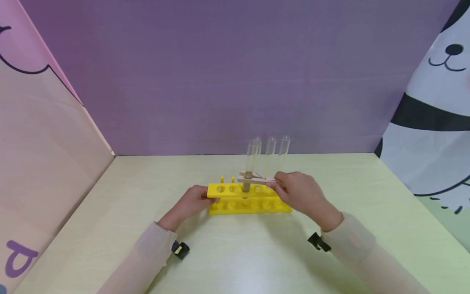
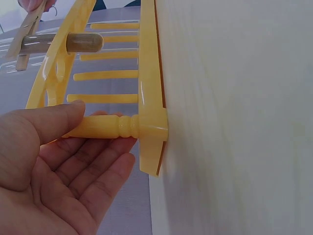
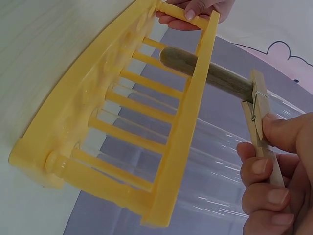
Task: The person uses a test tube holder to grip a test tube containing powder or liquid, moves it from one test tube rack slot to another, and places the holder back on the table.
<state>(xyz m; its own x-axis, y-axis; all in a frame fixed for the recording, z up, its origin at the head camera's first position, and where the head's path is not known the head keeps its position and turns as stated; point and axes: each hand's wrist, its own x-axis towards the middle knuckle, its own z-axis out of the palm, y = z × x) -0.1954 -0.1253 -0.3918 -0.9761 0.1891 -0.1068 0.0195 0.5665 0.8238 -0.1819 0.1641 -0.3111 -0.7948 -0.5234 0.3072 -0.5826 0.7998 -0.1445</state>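
Note:
A yellow test tube rack (image 1: 249, 211) stands on the table, and my left hand (image 1: 192, 202) holds its left end post (image 2: 105, 126) between thumb and fingers. My right hand (image 1: 302, 194) grips the handle of a wooden test tube holder (image 3: 261, 105). Clamped in the holder's jaws is a glass test tube (image 1: 250, 157) with grey-brown contents (image 3: 225, 80) in its lower part. This tube passes through a hole in the rack's upper plate (image 3: 193, 120); its rounded bottom (image 2: 95, 42) hangs above the base, apart from it.
Several clear test tubes (image 1: 284, 145) stand upside down along the rack's back row of pegs (image 2: 105, 77). The pale wooden table (image 1: 235, 261) meets a purple wall (image 1: 235, 81) behind. Printed panels (image 1: 433, 163) stand at both sides.

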